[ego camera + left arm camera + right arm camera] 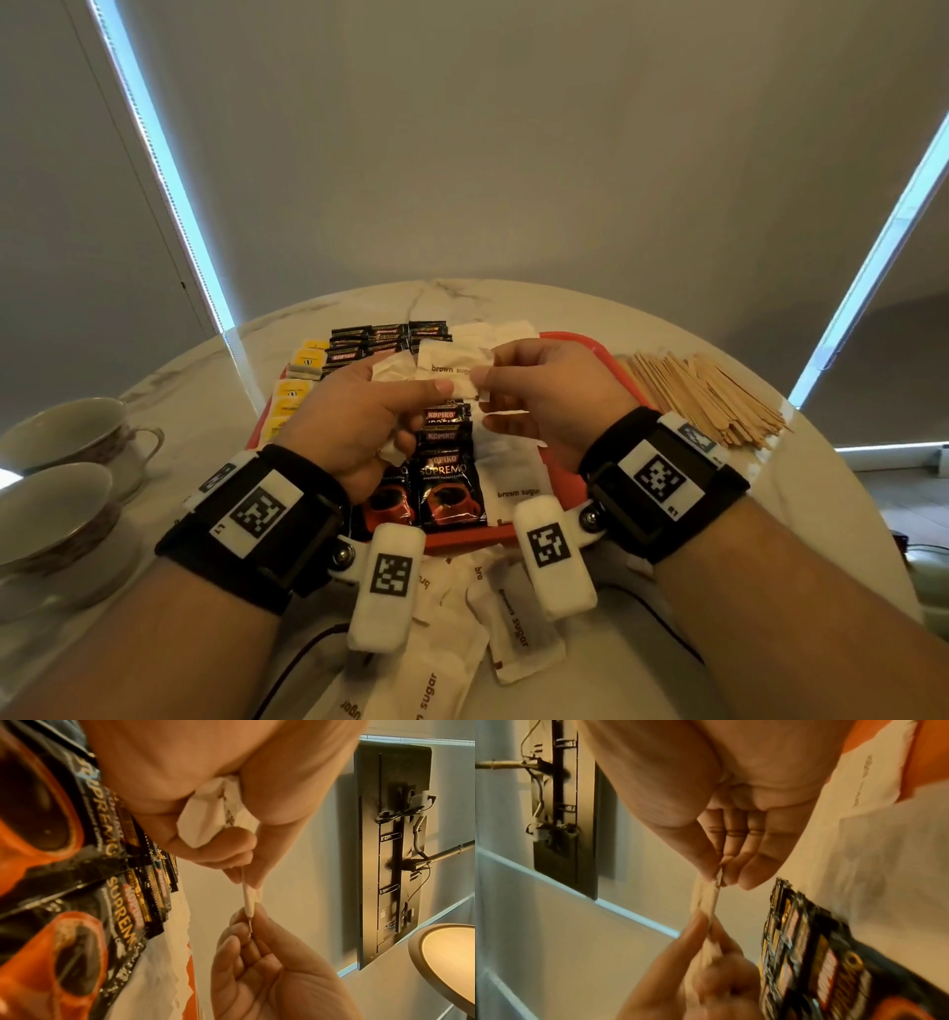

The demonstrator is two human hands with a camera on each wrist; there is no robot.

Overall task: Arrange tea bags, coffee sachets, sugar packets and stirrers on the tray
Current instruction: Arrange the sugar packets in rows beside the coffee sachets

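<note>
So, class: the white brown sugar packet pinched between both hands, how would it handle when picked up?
The brown sugar packet probably flops: it looks thin edge-on and creased. Likely light, since the left hand and right hand hold it by fingertip grip alone. Its paper may tear if pulled.

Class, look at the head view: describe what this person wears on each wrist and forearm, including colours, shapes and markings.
Bare forearms, no sleeves. Each wrist carries a wide black strap: the left band has a white plate with a square black-and-white code tag, as does the right band. A white rounded block with another tag hangs from each strap's inner side.
</note>
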